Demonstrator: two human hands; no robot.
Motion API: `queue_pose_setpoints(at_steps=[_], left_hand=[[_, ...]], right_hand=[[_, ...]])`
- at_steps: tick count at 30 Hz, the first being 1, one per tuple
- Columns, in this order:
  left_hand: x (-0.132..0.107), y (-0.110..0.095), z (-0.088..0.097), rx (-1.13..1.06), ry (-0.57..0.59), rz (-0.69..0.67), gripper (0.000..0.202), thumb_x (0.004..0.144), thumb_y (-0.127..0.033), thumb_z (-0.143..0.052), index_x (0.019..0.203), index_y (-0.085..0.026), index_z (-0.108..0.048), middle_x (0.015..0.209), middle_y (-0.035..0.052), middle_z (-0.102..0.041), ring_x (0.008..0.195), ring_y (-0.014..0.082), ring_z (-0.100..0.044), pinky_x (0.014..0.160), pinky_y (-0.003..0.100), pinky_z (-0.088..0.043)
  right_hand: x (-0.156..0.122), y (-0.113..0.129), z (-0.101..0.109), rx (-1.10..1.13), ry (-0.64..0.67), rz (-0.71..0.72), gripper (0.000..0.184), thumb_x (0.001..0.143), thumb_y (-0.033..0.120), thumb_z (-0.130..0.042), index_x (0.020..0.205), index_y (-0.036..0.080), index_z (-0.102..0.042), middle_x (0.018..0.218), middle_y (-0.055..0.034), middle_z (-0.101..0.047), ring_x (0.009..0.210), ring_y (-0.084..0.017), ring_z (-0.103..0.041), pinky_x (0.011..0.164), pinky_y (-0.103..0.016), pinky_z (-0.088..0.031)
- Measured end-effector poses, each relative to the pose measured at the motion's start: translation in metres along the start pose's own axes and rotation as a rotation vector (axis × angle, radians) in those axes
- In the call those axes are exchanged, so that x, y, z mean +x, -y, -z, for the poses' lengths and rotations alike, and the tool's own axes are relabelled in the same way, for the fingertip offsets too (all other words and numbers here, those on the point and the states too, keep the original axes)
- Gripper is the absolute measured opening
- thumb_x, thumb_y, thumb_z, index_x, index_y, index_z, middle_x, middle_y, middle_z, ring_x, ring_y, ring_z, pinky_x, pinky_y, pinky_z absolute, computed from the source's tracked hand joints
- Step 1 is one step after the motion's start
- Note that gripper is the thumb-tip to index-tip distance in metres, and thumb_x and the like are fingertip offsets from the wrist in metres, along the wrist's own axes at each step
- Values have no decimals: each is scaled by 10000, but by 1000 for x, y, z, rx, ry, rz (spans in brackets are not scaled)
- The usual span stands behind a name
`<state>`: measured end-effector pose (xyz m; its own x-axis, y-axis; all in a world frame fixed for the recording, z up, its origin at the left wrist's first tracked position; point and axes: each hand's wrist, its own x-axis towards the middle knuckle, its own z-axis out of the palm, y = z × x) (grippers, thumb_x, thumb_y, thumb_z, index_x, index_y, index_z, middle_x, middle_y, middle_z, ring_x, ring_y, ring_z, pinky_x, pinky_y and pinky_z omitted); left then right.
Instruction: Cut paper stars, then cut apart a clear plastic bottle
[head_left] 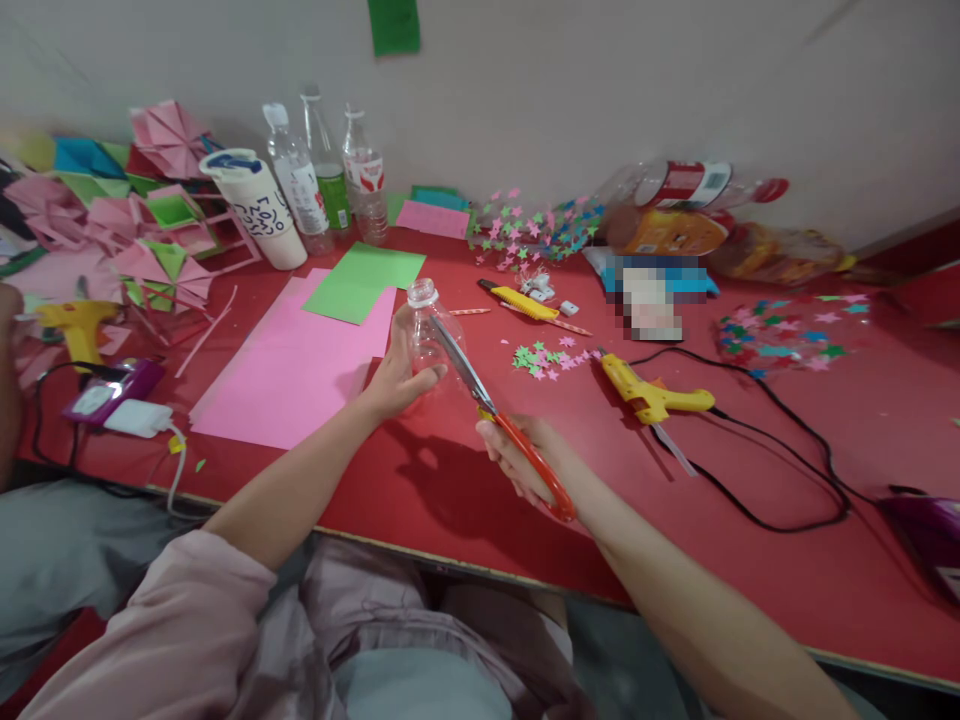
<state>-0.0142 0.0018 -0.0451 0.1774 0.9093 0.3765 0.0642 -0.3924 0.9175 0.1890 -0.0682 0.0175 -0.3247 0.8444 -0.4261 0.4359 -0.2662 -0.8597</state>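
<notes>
My left hand [405, 375] is wrapped round a clear plastic bottle top [424, 318], its open neck pointing up. In my right hand [521, 455] is a pair of scissors [531, 458] with orange handles. The blades lie across the side of the bottle piece, near its shoulder; whether they are cutting into the plastic I cannot tell. Below, the bottle's shadow falls on the red table [450, 490]. Left of my hands lie pink sheets [277, 370] with a green sheet [366, 282] on top.
A yellow glue gun [652, 392] with a looping black cord lies at right. Near it are paper stars [540, 360] and a yellow box cutter [525, 302]. Several bottles [366, 180] and a white tumbler [259, 215] stand at the back. Another person's arm [9, 380] shows at far left.
</notes>
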Motion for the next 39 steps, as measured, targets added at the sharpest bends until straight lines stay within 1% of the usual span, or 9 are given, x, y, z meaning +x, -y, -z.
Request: queue_pose_setpoints(at_steps=[5, 9, 12, 17, 19, 22, 31, 34, 39], left_hand=[[3, 7, -3, -102, -75, 12, 806, 684, -323, -714, 1366, -354, -285, 1450, 72, -312, 1352, 306, -356, 1107, 523, -334], [11, 3, -1, -339, -223, 55, 732, 626, -302, -719, 1284, -351, -402, 1137, 41, -549, 1115, 263, -556, 958, 455, -464], [15, -8, 2, -505, -312, 107, 710, 626, -254, -688, 1270, -376, -416, 1036, 13, -579, 991, 217, -613, 925, 444, -487], [11, -20, 1, -674, -334, 162, 588, 650, -276, -659, 1210, -315, -484, 995, 15, -620, 956, 202, -640, 957, 451, -482], [10, -20, 0, -696, -346, 188, 523, 686, -345, -661, 1182, -289, -504, 990, 25, -630, 948, 203, -646, 955, 449, -486], [11, -19, 0, -690, -358, 222, 543, 700, -380, -681, 1202, -290, -495, 970, 24, -637, 964, 207, -653, 956, 434, -486], [12, -25, 0, -717, -361, 256, 695, 653, -206, -603, 1315, -314, -422, 927, 9, -658, 977, 218, -658, 951, 440, -491], [12, -25, 0, -703, -364, 265, 677, 653, -214, -594, 1306, -303, -439, 900, 11, -658, 973, 220, -656, 936, 431, -493], [12, -21, 1, -661, -388, 304, 624, 674, -321, -684, 1262, -295, -479, 907, 7, -652, 869, 191, -661, 890, 404, -506]], right_hand=[[0, 2, 4, 7, 63, 41, 500, 807, 685, -471, 646, 212, -445, 363, 101, -346, 279, -62, -364, 386, -213, -399], [3, -1, 6, 13, 133, 31, 502, 804, 686, -483, 657, 206, -475, 349, 104, -358, 284, -65, -381, 509, -258, -495], [9, -7, 8, 14, 89, 55, 494, 822, 674, -468, 662, 208, -478, 346, 102, -363, 281, -63, -377, 546, -270, -510], [18, -14, 11, -4, 8, 4, 531, 785, 730, -479, 667, 212, -467, 355, 99, -356, 285, -71, -378, 466, -253, -451], [19, -15, 11, -64, 1, -4, 556, 744, 760, -507, 660, 212, -462, 367, 90, -365, 296, -77, -388, 413, -241, -392], [18, -15, 9, -152, -40, 5, 583, 708, 783, -530, 637, 208, -456, 396, 74, -383, 311, -81, -395, 373, -231, -329], [22, -21, 8, -243, -61, 15, 581, 739, 779, -490, 648, 205, -469, 435, 58, -381, 357, -90, -384, 397, -242, -307], [23, -21, 9, -303, -71, 41, 577, 749, 769, -493, 658, 200, -488, 458, 43, -414, 376, -87, -374, 411, -242, -281], [22, -21, 9, -327, -65, 64, 568, 764, 760, -479, 656, 203, -480, 466, 39, -420, 399, -90, -377, 431, -244, -274]])
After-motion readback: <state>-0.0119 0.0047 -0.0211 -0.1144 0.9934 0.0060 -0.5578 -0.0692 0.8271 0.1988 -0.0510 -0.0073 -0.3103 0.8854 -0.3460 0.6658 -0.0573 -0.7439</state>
